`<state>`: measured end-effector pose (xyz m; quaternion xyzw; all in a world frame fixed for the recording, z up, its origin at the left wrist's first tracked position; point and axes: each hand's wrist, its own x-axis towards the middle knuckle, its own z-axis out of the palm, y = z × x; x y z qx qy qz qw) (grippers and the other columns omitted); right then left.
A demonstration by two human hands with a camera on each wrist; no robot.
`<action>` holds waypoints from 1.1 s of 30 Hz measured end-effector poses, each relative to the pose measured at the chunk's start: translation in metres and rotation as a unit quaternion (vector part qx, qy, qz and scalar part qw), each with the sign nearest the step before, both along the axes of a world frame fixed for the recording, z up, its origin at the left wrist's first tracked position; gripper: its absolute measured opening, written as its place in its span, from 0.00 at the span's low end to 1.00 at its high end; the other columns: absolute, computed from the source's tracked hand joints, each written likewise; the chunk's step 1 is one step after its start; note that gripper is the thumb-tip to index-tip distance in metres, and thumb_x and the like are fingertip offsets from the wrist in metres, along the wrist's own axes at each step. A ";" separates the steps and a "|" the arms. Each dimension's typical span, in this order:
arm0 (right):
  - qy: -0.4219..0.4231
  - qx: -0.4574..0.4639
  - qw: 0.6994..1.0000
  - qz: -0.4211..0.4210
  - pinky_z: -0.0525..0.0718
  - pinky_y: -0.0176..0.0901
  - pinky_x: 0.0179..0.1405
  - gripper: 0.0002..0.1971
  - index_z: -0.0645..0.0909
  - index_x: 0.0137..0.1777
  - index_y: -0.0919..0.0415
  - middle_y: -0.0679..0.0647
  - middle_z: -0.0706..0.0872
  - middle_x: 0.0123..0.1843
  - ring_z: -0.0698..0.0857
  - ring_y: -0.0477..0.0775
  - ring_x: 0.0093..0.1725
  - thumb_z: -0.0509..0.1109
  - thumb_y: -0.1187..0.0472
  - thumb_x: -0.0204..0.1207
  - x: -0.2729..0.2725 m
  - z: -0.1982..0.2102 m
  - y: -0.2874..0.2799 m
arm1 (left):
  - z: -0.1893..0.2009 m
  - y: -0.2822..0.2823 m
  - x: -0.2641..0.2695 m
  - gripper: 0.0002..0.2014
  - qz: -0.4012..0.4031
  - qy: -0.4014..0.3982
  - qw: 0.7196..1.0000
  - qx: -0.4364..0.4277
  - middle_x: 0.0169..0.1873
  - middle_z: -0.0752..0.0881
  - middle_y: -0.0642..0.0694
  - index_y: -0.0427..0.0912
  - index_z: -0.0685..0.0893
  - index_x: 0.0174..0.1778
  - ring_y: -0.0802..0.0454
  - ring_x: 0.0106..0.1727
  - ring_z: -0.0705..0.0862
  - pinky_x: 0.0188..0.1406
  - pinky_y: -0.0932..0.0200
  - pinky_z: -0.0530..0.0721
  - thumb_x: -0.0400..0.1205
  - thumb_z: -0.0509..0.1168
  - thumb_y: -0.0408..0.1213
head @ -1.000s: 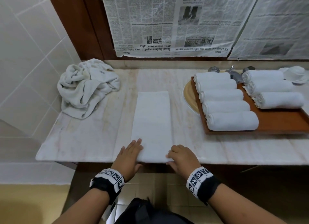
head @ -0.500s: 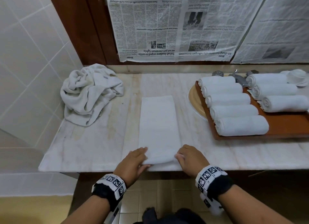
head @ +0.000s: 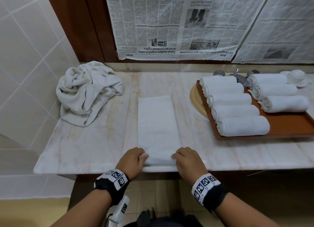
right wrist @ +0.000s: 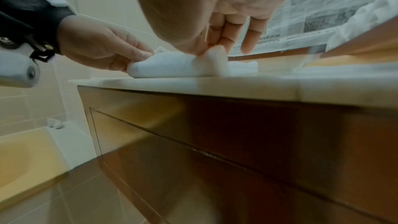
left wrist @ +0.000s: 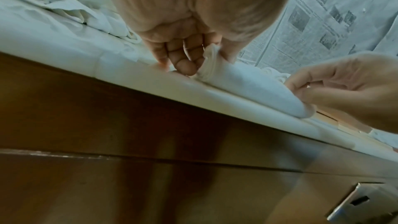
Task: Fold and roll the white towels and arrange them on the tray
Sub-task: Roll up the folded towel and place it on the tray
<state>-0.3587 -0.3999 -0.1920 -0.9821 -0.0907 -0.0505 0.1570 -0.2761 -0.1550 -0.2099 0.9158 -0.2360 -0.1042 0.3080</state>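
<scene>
Since a second ago we have turned the folded towel's point(head: 158, 125) near edge up into the first coil, where it lay flat before. At far left a crumpled pile point(head: 86, 91) of unfolded towels waits on the marble counter point(head: 88, 145). Our left hand point(head: 131, 160) pinches the coil's left end, fingers curled round it; our right hand point(head: 186, 159) pinches the right end likewise. We judge the cloth soft, light and limp, best held at both ends so the roll stays even. Rightward, eight rolled towels point(head: 236, 109) lie on the wooden tray point(head: 288, 125), which sits partly over a yellow plate point(head: 195, 99); nothing blocks the rolling path.
</scene>
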 end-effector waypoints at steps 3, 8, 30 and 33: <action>0.019 0.027 0.999 0.026 0.84 0.44 0.48 0.14 0.87 0.55 0.54 0.48 0.86 0.49 0.85 0.51 0.48 0.78 0.55 0.70 -0.008 -0.002 -0.006 | 0.001 0.003 -0.002 0.10 0.015 0.009 1.000 -0.020 0.33 0.79 0.55 0.49 0.75 0.40 0.55 0.37 0.77 0.40 0.52 0.78 0.84 0.56 0.49; 0.043 0.013 0.999 0.023 0.80 0.43 0.49 0.17 0.87 0.56 0.52 0.46 0.84 0.52 0.82 0.51 0.51 0.63 0.44 0.79 0.002 -0.006 -0.009 | 0.000 0.003 -0.006 0.06 0.010 -0.049 0.999 -0.003 0.46 0.77 0.51 0.47 0.79 0.48 0.53 0.44 0.77 0.40 0.55 0.81 0.80 0.63 0.31; 0.044 0.043 0.998 -0.006 0.81 0.50 0.61 0.20 0.78 0.60 0.45 0.48 0.81 0.66 0.81 0.53 0.65 0.80 0.49 0.71 0.006 -0.012 -0.004 | 0.007 0.001 0.022 0.14 0.002 0.044 0.999 -0.002 0.42 0.85 0.55 0.53 0.83 0.46 0.56 0.44 0.81 0.44 0.68 0.72 0.86 0.57 0.56; 0.041 0.008 0.999 -0.004 0.81 0.52 0.58 0.20 0.81 0.56 0.47 0.50 0.83 0.64 0.81 0.55 0.64 0.83 0.50 0.66 0.015 -0.003 -0.003 | 0.012 0.000 0.027 0.10 0.019 0.095 0.995 -0.013 0.39 0.85 0.58 0.56 0.81 0.41 0.59 0.43 0.81 0.40 0.74 0.70 0.86 0.61 0.52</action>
